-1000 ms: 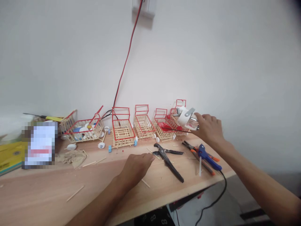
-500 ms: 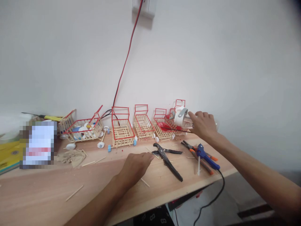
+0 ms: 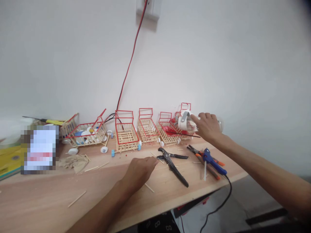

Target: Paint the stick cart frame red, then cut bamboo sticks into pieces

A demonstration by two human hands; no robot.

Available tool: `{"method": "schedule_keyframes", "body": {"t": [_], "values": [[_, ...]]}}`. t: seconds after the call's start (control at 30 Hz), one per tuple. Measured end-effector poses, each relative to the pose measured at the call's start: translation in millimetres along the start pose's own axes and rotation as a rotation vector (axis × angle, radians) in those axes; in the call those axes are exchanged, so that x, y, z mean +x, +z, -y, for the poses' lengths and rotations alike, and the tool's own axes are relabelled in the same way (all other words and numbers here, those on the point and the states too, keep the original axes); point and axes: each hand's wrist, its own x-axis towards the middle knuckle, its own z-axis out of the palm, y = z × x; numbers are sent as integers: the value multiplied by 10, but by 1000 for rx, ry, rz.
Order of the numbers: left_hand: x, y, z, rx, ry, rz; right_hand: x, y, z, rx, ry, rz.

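Observation:
My right hand (image 3: 207,126) is closed around a clear plastic bottle (image 3: 182,123) with a white cap and a grey carry loop. The bottle lies tilted on its side, cap pointing left, above small stick carts with red trim. Below the cap sits a red-filled dish (image 3: 168,130) in one stick cart (image 3: 167,139), with a thin dark stick across it. My left hand (image 3: 141,170) rests low over the table, fingers curled together. Its fingertips are beside a thin wooden stick (image 3: 156,157) and black pliers (image 3: 173,165); whatever they may pinch is hidden.
More stick carts (image 3: 126,139) line the wall, one holding white and blue discs (image 3: 85,133). A blue glue gun (image 3: 213,161) and orange-handled pliers (image 3: 206,166) lie near the right edge. At left are a phone (image 3: 41,147), a crumpled cloth (image 3: 75,162) and a yellow packet (image 3: 12,158).
My right hand and the bottle have shifted slightly left, and the bottle's cap has turned a little. My left hand has stayed nearly still.

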Motion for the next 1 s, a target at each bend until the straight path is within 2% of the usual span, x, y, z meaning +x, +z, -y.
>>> {"method": "schedule_keyframes", "body": {"t": [0.3, 0.83, 1.0], "values": [[-5, 7, 8, -12, -2, 8, 62, -46, -17, -14, -6, 11], [-8, 47, 29, -30, 11, -56, 250, 79, 89, -11, -63, -21], [-10, 45, 27, -54, 6, -38, 305, 105, 119, -13, -109, -30]]}}
